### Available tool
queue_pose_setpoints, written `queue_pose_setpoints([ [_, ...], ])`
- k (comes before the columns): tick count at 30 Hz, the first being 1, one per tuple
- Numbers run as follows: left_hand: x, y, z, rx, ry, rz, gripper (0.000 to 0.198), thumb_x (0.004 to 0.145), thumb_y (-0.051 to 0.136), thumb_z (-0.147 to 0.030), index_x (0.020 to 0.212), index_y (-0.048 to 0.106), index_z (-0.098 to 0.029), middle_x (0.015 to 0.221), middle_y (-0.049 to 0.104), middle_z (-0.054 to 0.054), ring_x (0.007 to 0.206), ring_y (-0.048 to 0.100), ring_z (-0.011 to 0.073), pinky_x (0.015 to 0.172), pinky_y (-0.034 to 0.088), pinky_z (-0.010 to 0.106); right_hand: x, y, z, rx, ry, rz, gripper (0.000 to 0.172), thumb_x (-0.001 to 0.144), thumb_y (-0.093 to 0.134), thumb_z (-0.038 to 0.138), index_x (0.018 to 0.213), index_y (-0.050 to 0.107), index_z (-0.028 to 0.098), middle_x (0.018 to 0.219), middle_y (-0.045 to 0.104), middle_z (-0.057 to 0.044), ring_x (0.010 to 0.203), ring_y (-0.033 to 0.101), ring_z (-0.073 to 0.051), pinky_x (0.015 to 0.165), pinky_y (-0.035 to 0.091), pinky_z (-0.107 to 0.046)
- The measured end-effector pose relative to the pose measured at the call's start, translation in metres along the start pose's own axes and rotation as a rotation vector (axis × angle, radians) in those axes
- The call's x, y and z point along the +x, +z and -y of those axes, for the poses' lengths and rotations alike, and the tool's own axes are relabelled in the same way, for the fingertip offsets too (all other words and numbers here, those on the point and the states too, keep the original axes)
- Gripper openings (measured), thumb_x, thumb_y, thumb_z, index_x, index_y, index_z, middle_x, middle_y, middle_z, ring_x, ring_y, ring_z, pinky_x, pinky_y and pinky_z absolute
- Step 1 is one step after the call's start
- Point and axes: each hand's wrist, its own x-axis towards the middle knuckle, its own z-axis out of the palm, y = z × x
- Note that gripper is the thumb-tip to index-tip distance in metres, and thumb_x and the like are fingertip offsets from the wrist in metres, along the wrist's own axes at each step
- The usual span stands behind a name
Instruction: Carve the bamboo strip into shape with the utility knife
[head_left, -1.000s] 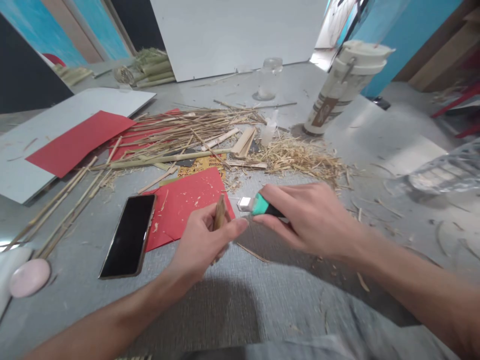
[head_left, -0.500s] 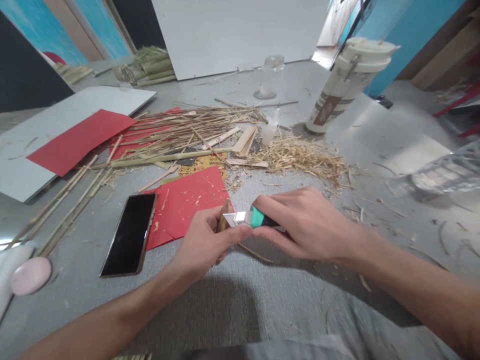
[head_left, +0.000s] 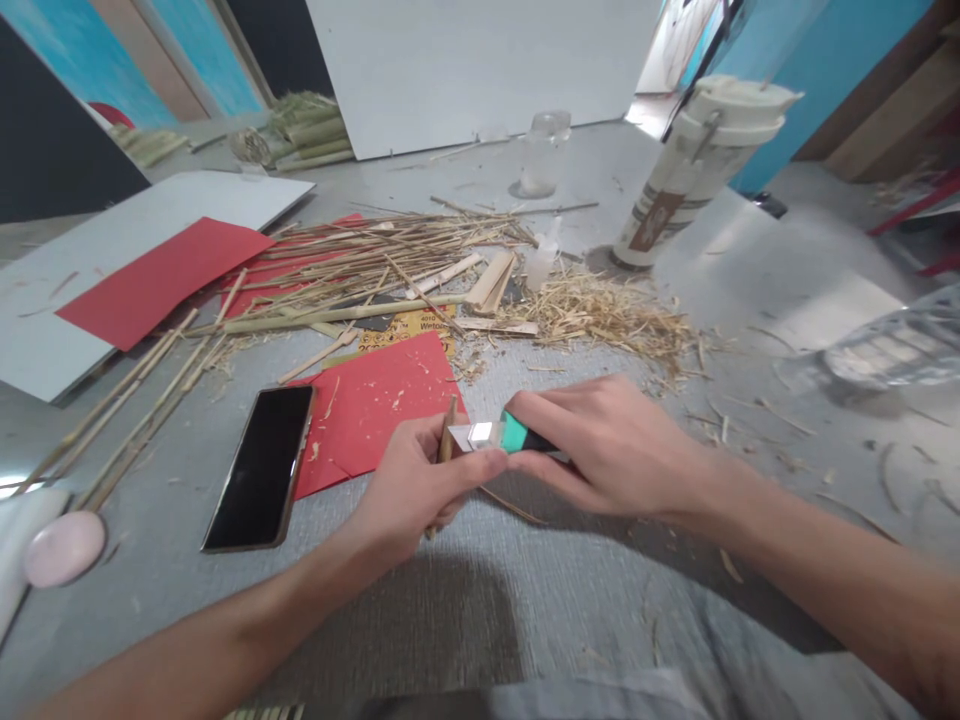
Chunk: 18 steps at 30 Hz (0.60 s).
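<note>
A short brown stick (head_left: pixel 448 440), which looks like bamboo or wood, stands roughly upright in my left hand (head_left: pixel 412 472). The fingers wrap around it, hiding its middle; its lower end shows beneath them. My right hand (head_left: pixel 600 445) is closed on a utility knife (head_left: pixel 516 434) with a green and black handle. The knife's bright blade points left, its tip at the stick. My left thumb presses near the knife's front end. Behind my left hand lies a red sheet (head_left: pixel 382 405) sprinkled with pale shavings.
Left of my hands lies a phone (head_left: pixel 259 470). Beyond are thin sticks (head_left: pixel 330 262), a pile of shavings (head_left: pixel 600 315) and a small squeeze bottle (head_left: pixel 541 262). A white tumbler (head_left: pixel 679 170), a glass jar (head_left: pixel 545 155) and a clear plastic bottle (head_left: pixel 892 345) stand or lie farther off.
The stick has turned a little in my left hand, looking narrower and more upright, with its lower end now showing. The knife stays nearly in place.
</note>
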Motion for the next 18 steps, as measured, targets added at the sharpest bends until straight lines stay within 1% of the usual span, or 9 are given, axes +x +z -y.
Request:
queue_pose_setpoints([
  [2, 0.0003, 0.0000, -0.0007, 0.000, 0.002, 0.006, 0.058, 0.071, 0.097, -0.061, 0.079, 0.057, -0.020, 0.047, 0.035, -0.014, 0.038, 0.023, 0.0016, 0.034, 0.023, 0.014, 0.0007, 0.0000, -0.0009, 0.009, -0.003, 0.007, 0.046, 0.115, 0.034, 0.056, 0.090, 0.050, 0.022, 0.068, 0.056, 0.003, 0.053, 0.040, -0.013, 0.054, 0.018, -0.033],
  [4, 0.0001, 0.0011, -0.0008, 0.010, 0.007, -0.002, 0.062, 0.069, 0.097, -0.064, 0.074, 0.053, -0.020, 0.046, 0.034, -0.014, 0.037, 0.023, 0.0012, 0.035, 0.023, 0.014, 0.0009, 0.0000, -0.0009, 0.011, -0.001, 0.004, 0.046, 0.116, 0.033, 0.056, 0.089, 0.050, 0.022, 0.067, 0.055, 0.003, 0.053, 0.040, -0.013, 0.054, 0.018, -0.033],
  [7, -0.0008, 0.0037, 0.0004, 0.056, 0.014, -0.058, 0.072, 0.067, 0.093, -0.073, 0.065, 0.043, -0.021, 0.043, 0.033, -0.013, 0.037, 0.024, 0.0009, 0.035, 0.022, 0.014, -0.0002, 0.0002, 0.0014, -0.012, 0.026, -0.008, 0.046, 0.116, 0.033, 0.056, 0.090, 0.050, 0.022, 0.068, 0.055, 0.003, 0.054, 0.041, -0.013, 0.055, 0.018, -0.033],
  [10, -0.0013, 0.0058, 0.0015, 0.044, -0.008, -0.093, 0.075, 0.067, 0.090, -0.078, 0.064, 0.041, -0.022, 0.044, 0.032, -0.013, 0.037, 0.022, 0.0010, 0.034, 0.019, 0.014, -0.0019, 0.0010, 0.0045, -0.056, 0.080, -0.030, 0.045, 0.115, 0.035, 0.056, 0.091, 0.051, 0.022, 0.070, 0.055, 0.002, 0.055, 0.044, -0.014, 0.056, 0.018, -0.033],
  [13, -0.0009, 0.0061, 0.0010, -0.034, -0.031, -0.035, 0.073, 0.067, 0.094, -0.073, 0.065, 0.041, -0.023, 0.045, 0.028, -0.014, 0.037, 0.019, 0.0007, 0.033, 0.018, 0.014, -0.0022, 0.0023, 0.0052, -0.031, 0.086, -0.029, 0.045, 0.115, 0.036, 0.057, 0.091, 0.051, 0.022, 0.069, 0.055, 0.003, 0.055, 0.042, -0.013, 0.056, 0.018, -0.033],
  [18, -0.0004, 0.0032, 0.0003, -0.097, -0.044, 0.109, 0.063, 0.071, 0.097, -0.061, 0.067, 0.049, -0.021, 0.045, 0.029, -0.014, 0.036, 0.018, 0.0003, 0.034, 0.018, 0.013, -0.0004, 0.0024, 0.0012, 0.055, 0.001, 0.004, 0.043, 0.115, 0.036, 0.054, 0.090, 0.049, 0.023, 0.068, 0.054, 0.004, 0.053, 0.038, -0.012, 0.054, 0.018, -0.033],
])
